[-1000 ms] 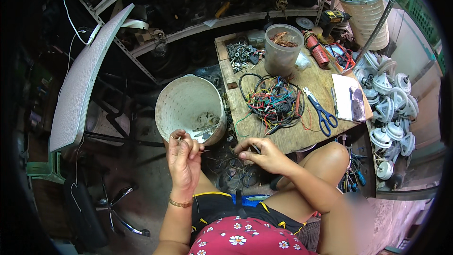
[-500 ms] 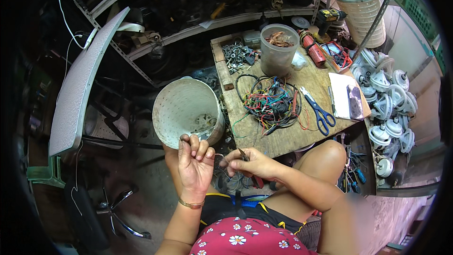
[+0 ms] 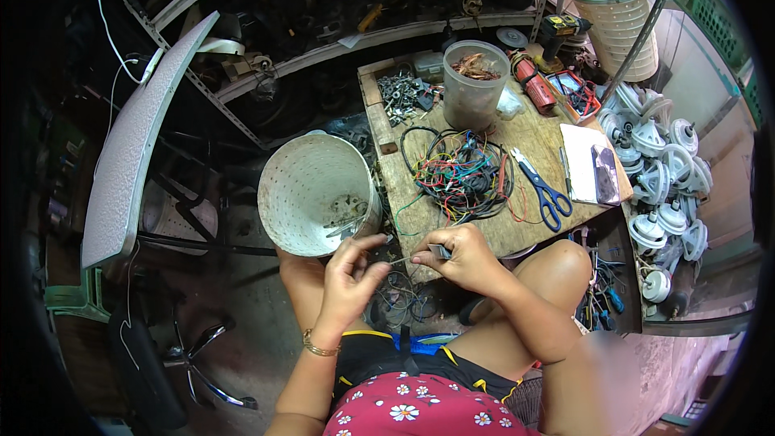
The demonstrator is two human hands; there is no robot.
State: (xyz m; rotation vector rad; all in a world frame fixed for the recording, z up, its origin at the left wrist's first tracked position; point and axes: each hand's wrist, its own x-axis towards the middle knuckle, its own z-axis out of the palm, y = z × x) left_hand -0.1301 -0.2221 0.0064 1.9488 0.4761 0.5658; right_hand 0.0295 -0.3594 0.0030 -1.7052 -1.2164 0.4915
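Observation:
A thin wire (image 3: 400, 261) runs between my two hands, over the gap between my knees. My left hand (image 3: 343, 278), with a gold-coloured bracelet at the wrist, has its fingers curled and thumb at the wire's left end. A small greyish piece (image 3: 388, 238) shows at its forefinger tip; its kind is too small to tell. My right hand (image 3: 467, 261) is closed, its thumb and forefinger pinching the wire's right end. A bluish-grey object (image 3: 440, 251) sticks out of that hand, mostly hidden. Just beyond my left hand stands a white perforated bucket (image 3: 303, 194) holding some scraps.
On the wooden table (image 3: 500, 239) are a tangle of coloured wires (image 3: 464, 178), blue-handled scissors (image 3: 542, 190) and a tub (image 3: 472, 109) of copper-coloured scraps. Loose wires (image 3: 402, 300) lie low between my legs. White plastic parts (image 3: 666, 178) pile at the right.
My right hand has risen and turned, and the dark-jawed, red-handled tool seen in it no longer shows. My left hand has tilted over to the right and curled toward the wire.

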